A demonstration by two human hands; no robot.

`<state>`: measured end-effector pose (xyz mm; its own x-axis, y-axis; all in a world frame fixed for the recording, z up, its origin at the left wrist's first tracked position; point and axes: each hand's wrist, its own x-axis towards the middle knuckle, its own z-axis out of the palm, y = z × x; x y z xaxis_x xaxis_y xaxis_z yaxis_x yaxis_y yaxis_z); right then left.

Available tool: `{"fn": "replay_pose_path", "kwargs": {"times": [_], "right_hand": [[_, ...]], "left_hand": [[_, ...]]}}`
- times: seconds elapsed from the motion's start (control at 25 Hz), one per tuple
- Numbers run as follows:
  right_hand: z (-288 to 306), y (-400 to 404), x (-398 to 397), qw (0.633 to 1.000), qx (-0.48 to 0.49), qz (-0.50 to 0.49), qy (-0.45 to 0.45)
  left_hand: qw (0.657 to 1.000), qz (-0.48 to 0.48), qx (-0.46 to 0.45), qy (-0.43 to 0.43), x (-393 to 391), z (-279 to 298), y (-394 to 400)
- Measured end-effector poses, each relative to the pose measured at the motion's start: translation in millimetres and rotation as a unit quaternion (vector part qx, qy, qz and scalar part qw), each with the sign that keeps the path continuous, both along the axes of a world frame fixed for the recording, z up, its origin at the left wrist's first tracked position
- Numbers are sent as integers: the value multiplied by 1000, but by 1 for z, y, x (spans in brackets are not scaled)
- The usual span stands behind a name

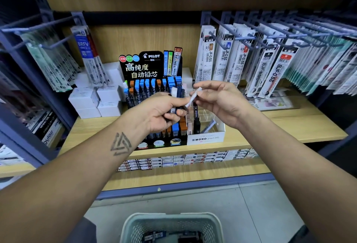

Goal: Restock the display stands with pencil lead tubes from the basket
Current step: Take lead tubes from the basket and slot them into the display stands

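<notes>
My left hand (163,112) grips a small bunch of pencil lead tubes (178,93), white and dark blue, in front of the black Pilot display stand (150,63). My right hand (218,100) pinches one white lead tube (194,96), held slanted between the two hands. Rows of tubes with blue and orange caps fill the Pilot stand. To its right stands the white Mono display stand (205,138) with a few dark tubes in its clear compartments. The pale green basket (172,225) sits on the floor below, with dark packets inside.
White boxes (96,100) are stacked left of the Pilot stand on the wooden shelf (289,125). Refill packets hang from hooks (270,36) on both sides and above. Flat boxed stock lines the lower shelf (193,159).
</notes>
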<state>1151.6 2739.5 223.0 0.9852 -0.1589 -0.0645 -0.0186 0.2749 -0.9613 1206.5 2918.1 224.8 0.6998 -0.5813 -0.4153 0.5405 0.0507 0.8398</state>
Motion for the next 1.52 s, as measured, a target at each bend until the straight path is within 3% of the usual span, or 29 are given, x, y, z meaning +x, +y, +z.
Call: {"fn": "replay_pose_path", "kwargs": {"times": [0.24,0.36,0.44,0.52,0.88,1.08,1.28,1.52], "right_hand": [[-5,8,1,998,47,22,41],[0,2,0,997,-70,21,34],[3,-2,-4,979,-197,53,24],[3,-3,-8,963,-257,82,13],[2,-16,-12,965,-255,39,41],[5,-12,-9,951,-306,26,-21],[8,-17,-2,936,-350,6,-32],[-6,-48,-3,904,-418,-93,14]], "left_hand": [[994,74,16,-83,-2,-6,-9],[991,84,29,-97,-3,-3,-11],[987,90,37,-125,-1,-2,-12],[983,89,51,-152,-1,-3,-13],[978,84,71,-176,-2,-4,-17],[971,92,70,-211,-1,0,-18],[984,81,22,-159,-1,5,-18],[989,76,39,-118,2,6,-11]]}}
